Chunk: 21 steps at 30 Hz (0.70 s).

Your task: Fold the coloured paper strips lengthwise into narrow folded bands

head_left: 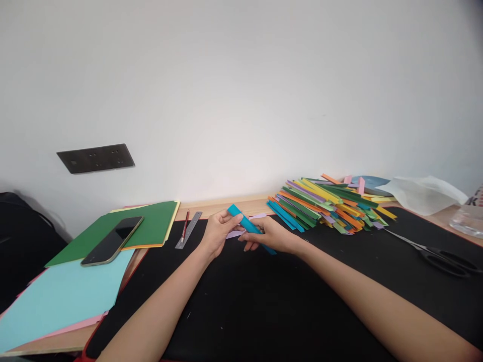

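Note:
A blue paper strip is held slantwise above the black mat. My left hand pinches it near its upper left end. Lower down, the fingers of my right hand are closed on the same strip, whose end pokes out beneath them. Behind the hands, pale purple paper shows in part on the mat; the rest of it is covered. A heap of folded paper strips in many colours lies to the right, with several blue ones at its near left edge.
Scissors lie at the right. Left of the hands are a steel ruler and a red pencil. A phone rests on green paper, near light blue sheets. A clear plastic container stands far right.

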Each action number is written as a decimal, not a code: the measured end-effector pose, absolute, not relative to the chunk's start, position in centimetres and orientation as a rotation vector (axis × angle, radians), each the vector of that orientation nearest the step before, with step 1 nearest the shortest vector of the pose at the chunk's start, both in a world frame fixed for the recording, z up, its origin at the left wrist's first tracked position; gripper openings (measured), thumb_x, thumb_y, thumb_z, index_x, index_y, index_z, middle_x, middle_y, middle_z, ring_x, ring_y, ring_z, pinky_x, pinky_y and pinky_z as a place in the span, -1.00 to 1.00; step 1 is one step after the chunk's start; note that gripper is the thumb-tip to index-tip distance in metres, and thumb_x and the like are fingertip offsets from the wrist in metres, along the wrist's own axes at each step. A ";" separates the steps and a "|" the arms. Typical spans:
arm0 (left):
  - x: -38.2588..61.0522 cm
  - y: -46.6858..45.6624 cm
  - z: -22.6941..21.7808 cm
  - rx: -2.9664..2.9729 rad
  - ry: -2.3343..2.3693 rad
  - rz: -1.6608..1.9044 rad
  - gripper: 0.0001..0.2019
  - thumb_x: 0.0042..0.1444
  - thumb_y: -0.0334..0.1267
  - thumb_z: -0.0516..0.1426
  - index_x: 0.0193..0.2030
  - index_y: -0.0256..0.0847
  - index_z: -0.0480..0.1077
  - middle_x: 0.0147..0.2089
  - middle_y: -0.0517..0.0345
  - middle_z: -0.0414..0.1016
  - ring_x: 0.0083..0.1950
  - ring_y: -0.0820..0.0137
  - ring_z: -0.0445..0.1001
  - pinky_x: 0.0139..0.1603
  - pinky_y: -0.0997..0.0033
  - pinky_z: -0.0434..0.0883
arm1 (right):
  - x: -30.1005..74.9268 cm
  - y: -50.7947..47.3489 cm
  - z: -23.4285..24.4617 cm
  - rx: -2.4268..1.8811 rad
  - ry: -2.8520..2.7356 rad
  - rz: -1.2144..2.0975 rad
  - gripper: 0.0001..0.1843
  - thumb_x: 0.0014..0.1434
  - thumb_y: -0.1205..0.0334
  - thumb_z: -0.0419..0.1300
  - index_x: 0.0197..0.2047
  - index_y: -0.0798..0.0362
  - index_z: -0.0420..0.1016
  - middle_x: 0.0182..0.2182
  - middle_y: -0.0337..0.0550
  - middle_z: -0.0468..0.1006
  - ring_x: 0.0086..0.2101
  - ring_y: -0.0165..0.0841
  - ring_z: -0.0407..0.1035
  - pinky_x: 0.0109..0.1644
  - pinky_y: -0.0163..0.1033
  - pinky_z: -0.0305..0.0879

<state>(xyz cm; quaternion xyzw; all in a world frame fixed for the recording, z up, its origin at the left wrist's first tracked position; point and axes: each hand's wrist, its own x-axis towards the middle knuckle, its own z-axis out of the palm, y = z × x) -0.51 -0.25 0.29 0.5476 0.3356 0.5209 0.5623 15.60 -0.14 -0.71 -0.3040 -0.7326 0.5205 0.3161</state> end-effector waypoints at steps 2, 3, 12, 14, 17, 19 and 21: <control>-0.5 -0.3 0.4 1.305 0.792 1.225 -0.77 -0.12 -0.24 0.22 -0.32 -0.35 0.43 -0.35 0.03 0.51 -0.41 0.48 0.41 -0.29 0.44 0.35 | 15.6 -0.1 -0.7 -0.819 -1.937 1.388 -0.62 0.01 0.02 0.17 -0.31 0.22 0.42 -0.49 -0.09 0.52 -0.45 -0.32 0.48 -0.35 -0.22 0.43; -0.4 -0.4 0.4 1.311 0.793 1.223 -0.77 -0.11 -0.23 0.22 -0.33 -0.36 0.42 -0.34 0.01 0.51 -0.42 0.48 0.40 -0.30 0.43 0.35 | 15.6 -0.1 -0.7 -0.828 -1.936 1.403 -0.60 0.01 0.00 0.16 -0.32 0.24 0.43 -0.47 -0.07 0.53 -0.45 -0.31 0.48 -0.34 -0.20 0.44; -0.5 -0.5 0.5 1.288 0.802 1.219 -0.74 -0.17 -0.21 0.25 -0.36 -0.36 0.43 -0.36 -0.02 0.53 -0.47 0.48 0.39 -0.32 0.41 0.35 | 15.4 -0.3 -0.7 -0.845 -1.910 1.478 -0.51 0.00 -0.08 0.14 -0.28 0.26 0.43 -0.32 0.07 0.54 -0.40 -0.28 0.49 -0.31 -0.15 0.44; -0.5 -0.5 0.5 1.295 0.802 1.220 -0.75 -0.16 -0.22 0.25 -0.37 -0.36 0.44 -0.37 -0.01 0.53 -0.47 0.48 0.40 -0.33 0.42 0.35 | 15.4 -0.3 -0.8 -0.842 -1.897 1.480 -0.50 -0.01 -0.08 0.14 -0.27 0.25 0.43 -0.31 0.07 0.54 -0.41 -0.28 0.49 -0.32 -0.16 0.43; -0.5 -0.5 0.6 1.298 0.818 1.227 -0.78 -0.16 -0.24 0.24 -0.39 -0.36 0.44 -0.38 0.00 0.52 -0.46 0.48 0.41 -0.32 0.43 0.35 | 15.4 -0.2 -0.9 -0.841 -1.888 1.481 -0.53 -0.01 -0.07 0.15 -0.29 0.25 0.44 -0.34 0.04 0.55 -0.42 -0.30 0.49 -0.32 -0.19 0.43; -0.4 -0.5 0.6 1.291 0.840 1.239 -0.79 -0.17 -0.25 0.25 -0.40 -0.36 0.44 -0.39 0.02 0.52 -0.45 0.47 0.41 -0.32 0.44 0.35 | 15.4 -0.2 -1.1 -0.825 -1.878 1.493 -0.54 0.00 -0.05 0.16 -0.30 0.25 0.43 -0.34 0.04 0.55 -0.41 -0.31 0.49 -0.32 -0.21 0.43; -0.5 -0.5 0.5 1.282 0.851 1.247 -0.79 -0.18 -0.26 0.26 -0.41 -0.36 0.44 -0.43 0.04 0.52 -0.46 0.47 0.41 -0.33 0.45 0.35 | 15.4 -0.1 -1.3 -0.803 -1.867 1.507 -0.54 0.00 -0.05 0.16 -0.28 0.25 0.43 -0.32 0.04 0.55 -0.41 -0.31 0.49 -0.33 -0.22 0.42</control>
